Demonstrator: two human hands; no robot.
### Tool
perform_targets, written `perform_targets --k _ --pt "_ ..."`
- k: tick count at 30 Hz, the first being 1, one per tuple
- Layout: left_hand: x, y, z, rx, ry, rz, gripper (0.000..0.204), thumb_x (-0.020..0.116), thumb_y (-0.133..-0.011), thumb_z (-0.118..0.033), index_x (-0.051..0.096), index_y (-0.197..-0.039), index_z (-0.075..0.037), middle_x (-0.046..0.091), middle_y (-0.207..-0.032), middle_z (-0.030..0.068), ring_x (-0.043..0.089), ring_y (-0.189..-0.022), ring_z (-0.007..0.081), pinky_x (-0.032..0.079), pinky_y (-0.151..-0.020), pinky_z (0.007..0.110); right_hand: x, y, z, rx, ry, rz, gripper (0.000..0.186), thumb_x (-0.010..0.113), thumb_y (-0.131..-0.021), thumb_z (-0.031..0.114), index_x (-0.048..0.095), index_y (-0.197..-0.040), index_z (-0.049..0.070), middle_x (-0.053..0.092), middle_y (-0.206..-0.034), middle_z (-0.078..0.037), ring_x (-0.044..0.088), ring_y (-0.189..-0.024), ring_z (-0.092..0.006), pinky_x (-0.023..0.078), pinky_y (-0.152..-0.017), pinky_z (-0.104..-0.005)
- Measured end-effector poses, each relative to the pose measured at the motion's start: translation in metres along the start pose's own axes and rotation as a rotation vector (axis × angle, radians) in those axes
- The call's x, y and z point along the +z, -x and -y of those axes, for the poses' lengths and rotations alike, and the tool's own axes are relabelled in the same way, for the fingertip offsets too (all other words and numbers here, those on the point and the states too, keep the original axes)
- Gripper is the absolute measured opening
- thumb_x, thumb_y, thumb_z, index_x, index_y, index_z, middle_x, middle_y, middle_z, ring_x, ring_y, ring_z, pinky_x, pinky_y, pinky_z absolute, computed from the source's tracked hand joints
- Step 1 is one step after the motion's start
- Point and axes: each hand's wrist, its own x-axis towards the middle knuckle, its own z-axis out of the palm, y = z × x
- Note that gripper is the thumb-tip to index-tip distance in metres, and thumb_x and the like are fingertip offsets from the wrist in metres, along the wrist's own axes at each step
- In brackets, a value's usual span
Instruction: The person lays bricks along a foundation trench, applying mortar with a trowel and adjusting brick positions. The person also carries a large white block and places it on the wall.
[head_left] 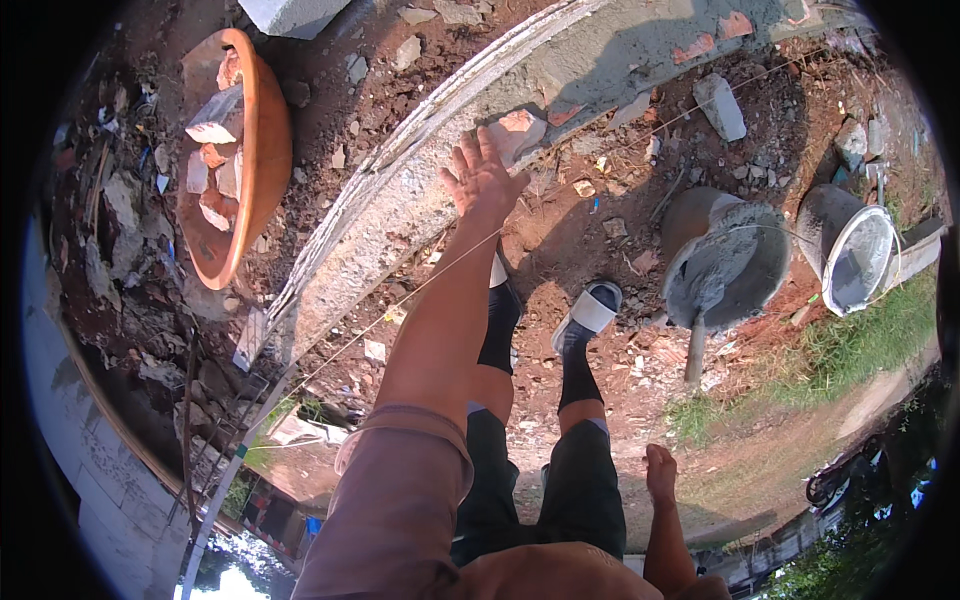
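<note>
My left hand (pixel 483 182) reaches forward over the low curved wall, palm down and fingers spread. Its fingertips are at a broken piece of reddish brick (pixel 519 133) lying on the wall top; whether they press on it I cannot tell. Wet grey mortar (pixel 590 75) covers the wall beyond that piece. Down by my right side hangs my right hand (pixel 660 474), small in view, its fingers curled together with nothing visible in them. A bucket of mortar (pixel 765 262) stands to the right, with a tool handle (pixel 694 352) sticking out over its rim.
An orange basin (pixel 268 160) with brick and concrete chunks sits beyond the wall at left. A second mortar-smeared bucket (pixel 866 262) is at far right. A thin string (pixel 400 303) runs along the wall. Rubble and a concrete chunk (pixel 720 106) lie around my sandalled feet.
</note>
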Motion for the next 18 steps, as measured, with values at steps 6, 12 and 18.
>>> perform_targets --k 6,12,18 --pt "-0.076 0.172 0.001 0.359 0.834 -0.008 0.05 0.067 -0.083 -0.022 0.049 -0.124 0.001 0.053 -0.123 0.0214 0.058 -0.106 0.0301 0.046 -0.09 0.035 -0.007 0.024 0.013 -0.003 0.06 0.002 0.039 0.055 -0.09 0.031 0.061 -0.107 -0.003 0.063 -0.087 -0.009 0.06 -0.077 -0.0171 0.047 -0.064 -0.0285" --pt "-0.24 0.214 0.109 0.195 1.087 -0.322 0.028 0.056 -0.092 -0.016 0.054 -0.113 0.003 0.065 -0.095 0.015 0.063 -0.076 0.0153 0.052 -0.068 0.027 -0.011 0.061 0.023 0.011 0.144 -0.008 0.039 0.056 -0.088 0.027 0.061 -0.102 -0.009 0.063 -0.088 -0.014 0.061 -0.075 -0.0203 0.049 -0.063 -0.034" --pt "-0.235 0.021 0.286 -0.282 0.707 -0.521 0.04 0.059 -0.087 -0.03 0.058 -0.112 0.001 0.064 -0.087 0.0122 0.061 -0.081 0.0229 0.048 -0.075 0.034 -0.004 0.07 0.067 0.027 0.209 -0.029 0.04 0.057 -0.088 0.028 0.06 -0.103 -0.008 0.062 -0.083 -0.012 0.06 -0.069 -0.0189 0.047 -0.058 -0.0315"
